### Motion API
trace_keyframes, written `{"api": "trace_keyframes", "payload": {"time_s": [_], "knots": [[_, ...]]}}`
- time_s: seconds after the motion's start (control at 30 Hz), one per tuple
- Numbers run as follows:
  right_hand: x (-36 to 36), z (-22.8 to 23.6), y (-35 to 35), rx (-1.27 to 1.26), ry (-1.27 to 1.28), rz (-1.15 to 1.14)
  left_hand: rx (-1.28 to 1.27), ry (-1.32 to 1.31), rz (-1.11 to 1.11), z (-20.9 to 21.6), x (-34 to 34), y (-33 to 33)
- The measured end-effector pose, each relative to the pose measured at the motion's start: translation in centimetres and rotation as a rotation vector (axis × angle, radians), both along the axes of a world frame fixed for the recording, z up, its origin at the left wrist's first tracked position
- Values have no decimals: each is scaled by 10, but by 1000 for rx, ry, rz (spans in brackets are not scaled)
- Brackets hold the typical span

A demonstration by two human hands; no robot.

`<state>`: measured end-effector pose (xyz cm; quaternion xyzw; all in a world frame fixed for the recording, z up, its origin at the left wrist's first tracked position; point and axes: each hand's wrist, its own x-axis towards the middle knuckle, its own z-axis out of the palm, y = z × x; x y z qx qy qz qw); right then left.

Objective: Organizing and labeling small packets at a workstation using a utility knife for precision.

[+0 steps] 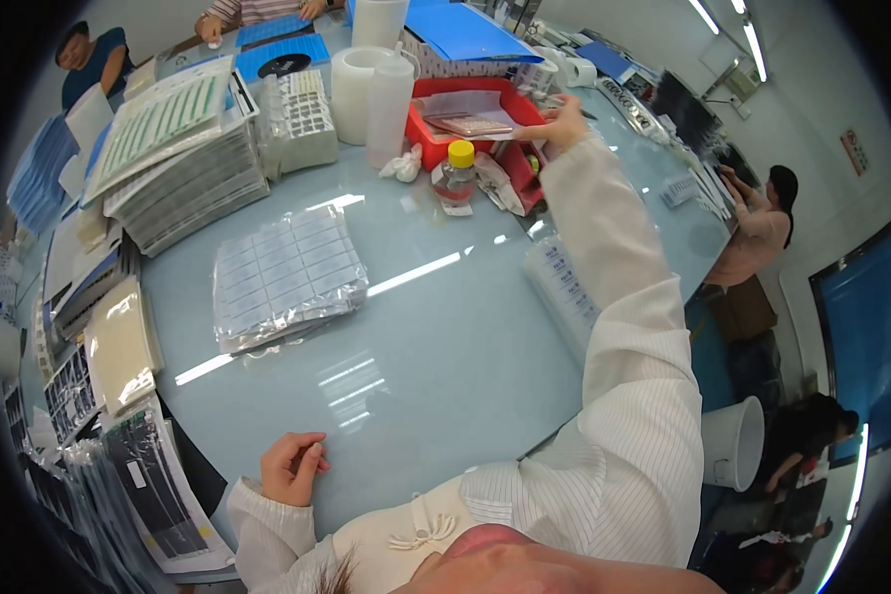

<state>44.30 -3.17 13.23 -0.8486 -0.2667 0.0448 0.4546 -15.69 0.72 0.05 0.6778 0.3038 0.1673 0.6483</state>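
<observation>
My left hand (295, 468) rests at the near table edge, its fingers curled together with nothing visible in them. My right arm stretches to the far side, where my right hand (556, 126) is over the right end of a red plastic bin (421, 134). Its visible fingers look spread, one beside a flat pinkish piece (470, 125) lying in the bin; the fingertips are small and partly hidden. In front of the bin stand a small yellow-capped bottle (455, 173) and a smaller dark red box (518, 170). A plastic-wrapped stack of pale label-like sheets (287, 272) lies mid-table.
Tall stacks of sheets (183, 168) crowd the left side. A white squeeze bottle (390, 111) and large white rolls (356, 94) stand behind. Another clear-wrapped pack (564, 292) lies under my right forearm. A white bin (733, 443) is right of the table; other people work around.
</observation>
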Motion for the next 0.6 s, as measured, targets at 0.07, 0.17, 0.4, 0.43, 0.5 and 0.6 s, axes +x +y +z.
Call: {"api": "trace_keyframes", "payload": {"time_s": [0.07,0.17,0.4,0.43,0.5,0.6], "knots": [[23,10,-41,4,81,-92,100,23,3,0,1,-1],[44,7,-90,239,331,-58,112,25,8,0,3,-2],[86,-29,-124,161,147,-290,96,56,45,1,5,-2],[90,-37,-121,99,-51,-336,96,58,43,1,4,-2],[99,-50,-119,-60,-228,-411,81,40,60,0,4,-2],[109,-66,-116,-243,-398,-560,71,34,67,-1,4,-2]]}}
